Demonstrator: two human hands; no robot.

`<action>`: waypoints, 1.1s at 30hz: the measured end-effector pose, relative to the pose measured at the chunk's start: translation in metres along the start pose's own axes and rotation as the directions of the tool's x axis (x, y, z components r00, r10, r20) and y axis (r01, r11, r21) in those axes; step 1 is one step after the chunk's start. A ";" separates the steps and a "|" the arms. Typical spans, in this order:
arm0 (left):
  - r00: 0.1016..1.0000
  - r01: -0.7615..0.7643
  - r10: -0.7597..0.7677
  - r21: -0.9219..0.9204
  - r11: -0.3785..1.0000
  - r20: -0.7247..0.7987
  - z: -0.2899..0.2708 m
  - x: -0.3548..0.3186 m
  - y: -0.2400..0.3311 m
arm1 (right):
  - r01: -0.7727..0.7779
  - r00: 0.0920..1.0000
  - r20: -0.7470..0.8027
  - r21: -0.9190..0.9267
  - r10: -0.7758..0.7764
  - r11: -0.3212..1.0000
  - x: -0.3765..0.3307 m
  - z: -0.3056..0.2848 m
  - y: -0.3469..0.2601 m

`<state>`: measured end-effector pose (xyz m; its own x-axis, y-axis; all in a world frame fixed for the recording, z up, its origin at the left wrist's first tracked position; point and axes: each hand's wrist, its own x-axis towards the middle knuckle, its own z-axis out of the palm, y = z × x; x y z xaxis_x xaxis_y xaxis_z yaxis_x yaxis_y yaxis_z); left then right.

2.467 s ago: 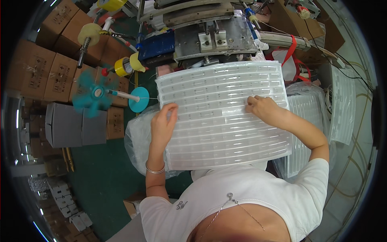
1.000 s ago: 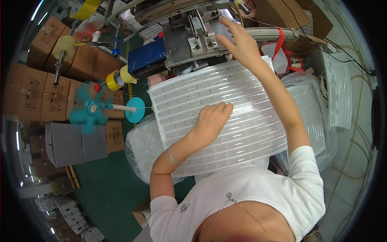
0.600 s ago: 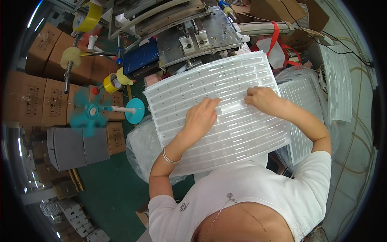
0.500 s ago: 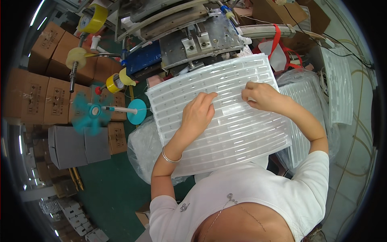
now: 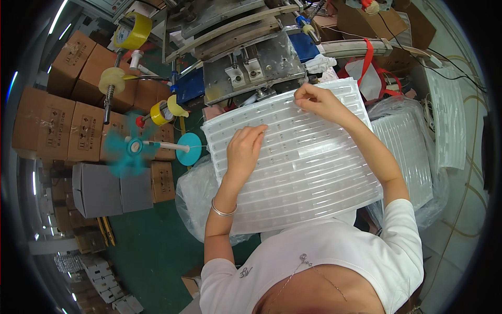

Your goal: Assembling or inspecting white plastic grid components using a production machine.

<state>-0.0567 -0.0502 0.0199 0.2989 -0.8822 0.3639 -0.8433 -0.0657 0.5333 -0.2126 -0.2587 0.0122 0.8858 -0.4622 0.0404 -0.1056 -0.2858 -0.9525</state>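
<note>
A large translucent plastic tray (image 5: 314,180) with long parallel ridges slopes across my lap. Small clear pieces (image 5: 272,106) sit in rows along its far and left grooves. Over the left half is my left hand (image 5: 244,152), its fingers drawn together above a groove; whatever they may pinch is too small to make out. My right hand (image 5: 320,103) is at the tray's far edge, close to the metal machine (image 5: 253,70). Its thumb and forefinger are pinched, and I cannot tell what is between them.
A turquoise fan (image 5: 135,147) stands at the left before stacked cardboard boxes (image 5: 86,131). Yellow tape rolls (image 5: 133,30) hang beside the machine. More ridged trays (image 5: 402,157) in plastic film lie at right, near a red-handled bag (image 5: 366,73).
My right hand has moved left and away from me, from the tray's upper middle to its far edge. My left hand has shifted left over the tray. The whole view has shifted slightly.
</note>
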 end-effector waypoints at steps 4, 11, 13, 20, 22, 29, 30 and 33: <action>0.988 0.079 -0.075 0.026 0.997 -0.137 -0.004 0.009 -0.010 | -0.126 0.985 -0.082 0.249 0.151 0.960 0.004 -0.004 -0.006; 0.890 0.105 0.037 0.283 0.953 -0.454 -0.009 0.100 0.002 | 0.101 0.963 -0.260 0.125 -0.065 0.987 0.009 -0.005 -0.022; 0.889 0.127 0.072 0.396 0.909 -0.452 -0.009 0.135 -0.001 | 0.141 0.892 -0.404 -0.180 -0.204 0.973 0.017 -0.003 -0.027; 0.950 -0.008 0.135 0.407 0.913 -0.283 -0.010 0.122 0.001 | 0.336 0.528 -0.372 -0.734 -0.763 0.590 0.079 0.023 -0.060; 0.953 -0.039 0.115 0.263 0.964 -0.281 -0.012 0.085 0.014 | 0.215 0.637 -0.323 -0.797 -0.700 0.564 0.098 0.027 -0.056; 0.967 -0.254 0.249 0.135 0.958 0.054 0.022 0.012 0.048 | 0.137 0.652 -0.379 -0.793 -0.656 0.594 0.130 0.027 -0.032; 0.966 -0.259 0.253 0.126 0.958 0.057 0.033 0.008 0.052 | 0.171 0.595 -0.361 -0.816 -0.718 0.552 0.128 0.025 -0.030; 0.923 -0.337 0.300 0.129 0.933 0.242 0.062 0.000 0.056 | 0.181 0.494 -0.360 -0.848 -0.792 0.499 0.102 0.020 -0.038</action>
<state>-0.1317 -0.0824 0.0022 -0.0849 -0.9467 0.3106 -0.9450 0.1754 0.2762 -0.1094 -0.2783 0.0462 0.3580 -0.3045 0.8827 -0.2751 -0.9378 -0.2119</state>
